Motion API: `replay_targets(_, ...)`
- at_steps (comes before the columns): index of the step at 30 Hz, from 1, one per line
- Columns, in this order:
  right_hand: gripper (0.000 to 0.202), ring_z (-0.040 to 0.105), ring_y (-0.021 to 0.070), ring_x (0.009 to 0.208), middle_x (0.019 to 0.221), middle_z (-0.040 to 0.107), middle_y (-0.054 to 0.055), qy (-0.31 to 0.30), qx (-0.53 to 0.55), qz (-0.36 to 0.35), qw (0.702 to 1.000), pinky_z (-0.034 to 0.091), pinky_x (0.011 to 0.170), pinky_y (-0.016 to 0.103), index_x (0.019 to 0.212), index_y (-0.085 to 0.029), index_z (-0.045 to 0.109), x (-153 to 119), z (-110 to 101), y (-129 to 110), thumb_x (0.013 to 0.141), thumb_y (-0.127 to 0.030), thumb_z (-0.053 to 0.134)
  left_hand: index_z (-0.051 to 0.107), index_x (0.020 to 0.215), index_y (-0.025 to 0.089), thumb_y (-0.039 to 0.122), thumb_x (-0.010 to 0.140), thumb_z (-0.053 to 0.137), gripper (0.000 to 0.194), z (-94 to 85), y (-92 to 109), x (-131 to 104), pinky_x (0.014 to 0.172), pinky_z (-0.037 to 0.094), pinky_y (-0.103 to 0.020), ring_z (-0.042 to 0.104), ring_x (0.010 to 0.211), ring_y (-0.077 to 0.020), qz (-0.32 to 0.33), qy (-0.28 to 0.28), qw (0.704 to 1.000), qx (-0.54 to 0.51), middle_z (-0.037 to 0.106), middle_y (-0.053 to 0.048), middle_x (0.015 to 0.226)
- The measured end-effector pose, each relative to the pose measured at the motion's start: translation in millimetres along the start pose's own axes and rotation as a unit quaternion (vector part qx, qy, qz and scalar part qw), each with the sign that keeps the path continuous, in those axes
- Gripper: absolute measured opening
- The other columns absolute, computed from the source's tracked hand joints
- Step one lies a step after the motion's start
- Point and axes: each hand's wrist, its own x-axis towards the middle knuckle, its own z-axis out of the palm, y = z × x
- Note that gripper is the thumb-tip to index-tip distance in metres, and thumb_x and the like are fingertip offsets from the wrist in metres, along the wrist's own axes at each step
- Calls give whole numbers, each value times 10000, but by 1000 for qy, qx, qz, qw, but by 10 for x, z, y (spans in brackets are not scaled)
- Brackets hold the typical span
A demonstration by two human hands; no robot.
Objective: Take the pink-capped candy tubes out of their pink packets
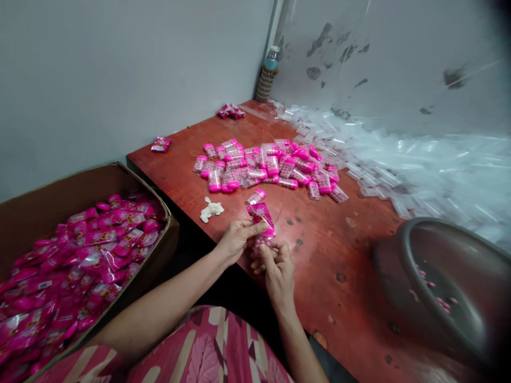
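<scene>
Near the table's front edge, my left hand (236, 240) pinches a pink printed wrapper (259, 214) between thumb and fingers. My right hand (279, 272) is closed on a small clear candy container (262, 242) filled with pink balls. The container's pink-capped end is up against the wrapper's lower part; whether it sits inside the wrapper I cannot tell. Just beyond my hands lies a single filled container (256, 196). Farther back spreads a pile of filled containers (271, 162) with pink caps.
A carton (170, 223) of wrapped pink packs stands left of the red table (339, 242). At right are a dark tub (407, 250) with a few pink balls and a heap of clear empty containers (423, 165). A whitish lump (211, 209) lies near the edge; a bottle (271, 59) stands in the corner.
</scene>
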Motion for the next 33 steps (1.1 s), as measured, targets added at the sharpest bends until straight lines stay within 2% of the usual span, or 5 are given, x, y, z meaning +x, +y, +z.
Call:
replay_targets(4,213,495,73,349,565,601,-31,-66,87,47,993,338,307,146,793,-200,436,47,-41,14,777,-380,550,594,577,80,301,567,723,256,-6,61,7,448,406,-229,508,424,-96,-16,-17,998,51,555,-16,495)
replay_targets(9,206,515,76,395,570,594,-46,4,2,-16,1000,389,356,159,811,-204,459,73,-57,-2,747,-339,601,609,601,83,317,587,702,252,15,12,-17,447,403,-225,509,440,-97,-14,-20,998,53,553,-15,508)
replay_targets(16,225,563,98,451,645,624,-12,-53,46,20,997,424,387,185,892,-194,474,43,-111,26,777,-369,555,607,624,85,333,578,711,273,-8,-40,-31,428,404,-228,509,436,-104,-25,0,999,26,565,-27,518)
replay_targets(22,194,525,78,413,589,587,-41,3,-32,-17,999,412,375,171,853,-195,495,39,-97,-18,758,-337,587,613,607,83,293,565,723,241,43,-97,-89,456,416,-218,510,450,-94,3,19,999,43,564,-21,518)
replay_targets(33,174,613,115,538,660,652,-15,-91,101,24,990,478,490,206,856,-213,492,63,62,2,746,-283,608,623,644,80,288,610,701,225,-46,-5,-325,435,425,-216,485,433,-74,8,34,999,-8,564,-12,534)
